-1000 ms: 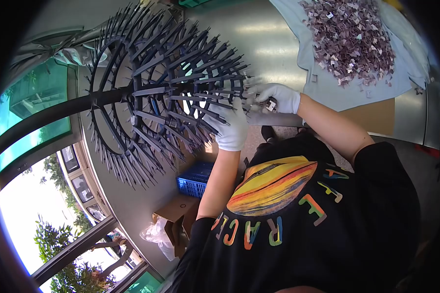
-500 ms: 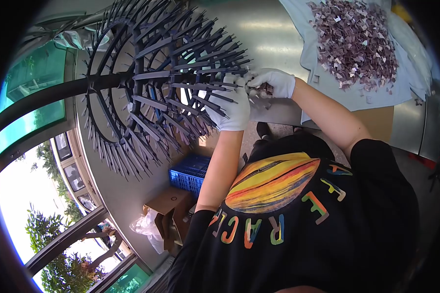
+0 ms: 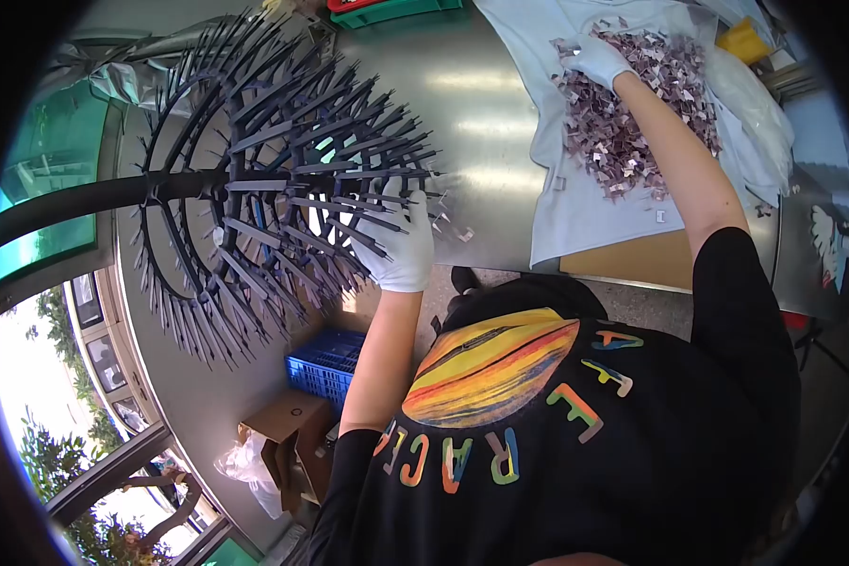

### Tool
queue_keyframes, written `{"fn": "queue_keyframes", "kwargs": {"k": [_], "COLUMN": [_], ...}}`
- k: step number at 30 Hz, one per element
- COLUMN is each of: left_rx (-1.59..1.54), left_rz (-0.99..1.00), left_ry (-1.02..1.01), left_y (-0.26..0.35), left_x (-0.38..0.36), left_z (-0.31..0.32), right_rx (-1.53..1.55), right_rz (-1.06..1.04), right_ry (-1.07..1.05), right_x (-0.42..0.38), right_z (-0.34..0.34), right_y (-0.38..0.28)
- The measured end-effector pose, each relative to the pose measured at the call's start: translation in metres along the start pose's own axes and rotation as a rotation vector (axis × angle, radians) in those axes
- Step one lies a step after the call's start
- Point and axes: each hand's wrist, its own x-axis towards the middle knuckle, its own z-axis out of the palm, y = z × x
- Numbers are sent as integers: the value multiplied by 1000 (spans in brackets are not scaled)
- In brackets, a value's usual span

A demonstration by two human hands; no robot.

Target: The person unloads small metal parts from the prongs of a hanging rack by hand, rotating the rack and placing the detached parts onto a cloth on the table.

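My left hand (image 3: 401,247), in a white glove, is at the tip of a dark rack (image 3: 245,179) with many thin prongs around a thick rod. Its fingers are closed about the prongs there, some hidden between them. Far off to the right, my right hand (image 3: 596,62), also gloved in white, is over the upper left of a heap of small purplish shiny bent pieces (image 3: 637,123). Several pieces show at its fingertips, which look pressed together. The heap lies on a pale blue cloth (image 3: 549,212).
Beneath the cloth is a metal table (image 3: 472,123) with a few loose pieces near the rack. A green bin (image 3: 396,11) stands at the far edge. Below the rack are a blue crate (image 3: 323,366) and an open cardboard box (image 3: 288,420). Windows line the left side.
My right hand has left the rack's tip beside my left hand and moved to the heap of pieces. My left hand stays at the rack. The whole view has shifted a little.
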Motion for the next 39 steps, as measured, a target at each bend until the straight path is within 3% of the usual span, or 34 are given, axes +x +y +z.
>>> {"fn": "queue_keyframes", "kwargs": {"k": [1, 4, 5, 7, 8, 9, 13, 20, 26, 35, 39], "left_rx": [53, 97, -121, -126, -152, -179, -342, -78, -75, 87, 77], "left_rz": [-1, -146, -145, -61, -72, -81, -125, -203, -139, -110, -103], "left_ry": [16, 17, -128, -264, -271, -280, -211, -367, -181, -199, -175], "left_y": [0, 19, 18, 22, 26, 31, 42, 47, 39, 38, 36], "left_x": [-7, -10, -8, -18, -16, -15, 7, 20, 20, 17, 14], "left_z": [4, -21, -35, -49, -51, -52, -35, -29, -17, -14, -14], "right_rx": [-198, -181, 18, 483, 756, 800, 1506, 1299, 1451, 1791, 1513], "right_rz": [27, -27, -84, -261, -166, -80, 107, 154, 69, 19, -15], "right_ry": [-30, 90, 6, -260, -451, -668, -802, -1053, -1139, -1207, -1068], "right_x": [-2, -15, -34, -68, -92, -111, -118, -97, -92, -93, -84], "right_z": [-13, -4, 9, 48, 69, 67, 113, 104, 111, 132, 132], "right_y": [-7, -32, -54, -87, -110, -138, -174, -180, -178, -169, -161]}}
